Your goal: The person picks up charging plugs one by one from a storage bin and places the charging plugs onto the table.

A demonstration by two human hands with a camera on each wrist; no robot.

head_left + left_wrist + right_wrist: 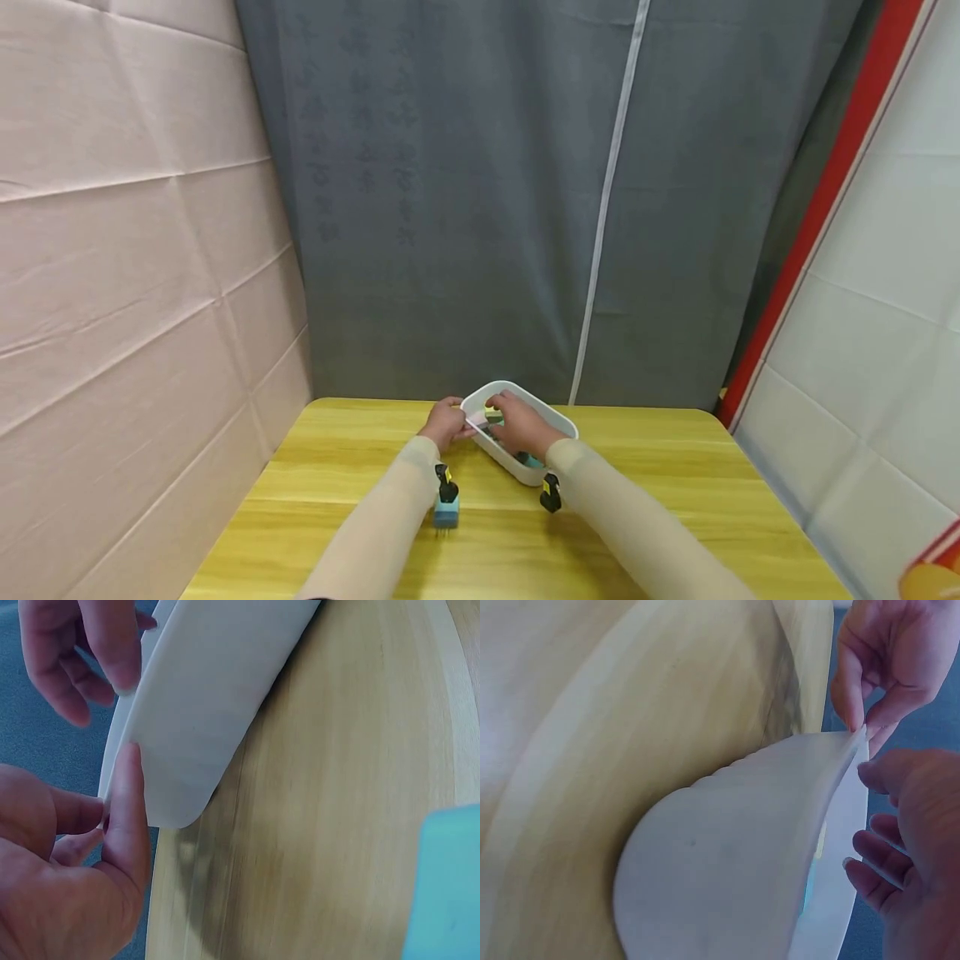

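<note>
A white oval-cornered basket (pixel 561 423) stands on the table, holding several small items, among them a teal one (pixel 534 461) and a dark one partly hidden by my right hand. My left hand (pixel 446 423) pinches the rim at the basket's left end between thumb and fingers, as the left wrist view shows. Over the basket's opening hovers my right hand (pixel 521 429), its fingers loosely bent and spread. The right wrist view shows that hand (pixel 922 825) beside the rim, its thumb close to the left hand; nothing is visible between its fingers.
On the wooden table (pixel 637 483), under the left forearm, lies a light-blue and darker blue block (pixel 446 511) with thin prongs at its near end. A grey curtain (pixel 450 208) hangs behind the table's far edge. Pale cloth walls stand on both sides.
</note>
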